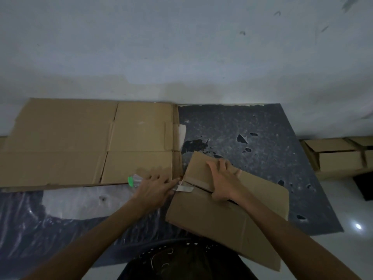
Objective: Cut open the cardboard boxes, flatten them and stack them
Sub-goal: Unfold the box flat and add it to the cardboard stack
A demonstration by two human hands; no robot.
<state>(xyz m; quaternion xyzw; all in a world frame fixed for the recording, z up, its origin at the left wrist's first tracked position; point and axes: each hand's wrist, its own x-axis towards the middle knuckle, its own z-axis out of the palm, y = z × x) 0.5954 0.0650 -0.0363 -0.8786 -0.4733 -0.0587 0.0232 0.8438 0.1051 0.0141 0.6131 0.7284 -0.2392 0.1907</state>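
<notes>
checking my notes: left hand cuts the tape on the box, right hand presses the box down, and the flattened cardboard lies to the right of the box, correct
Not quite: the head view shows the flattened cardboard lying left of the box, not right. The left hand does cut the tape, and the right hand presses down.

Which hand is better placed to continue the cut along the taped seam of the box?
The left hand: it holds the cutter, whose blade lies at the seam of the box. The right hand lies flat on top, steadying the box.
</notes>
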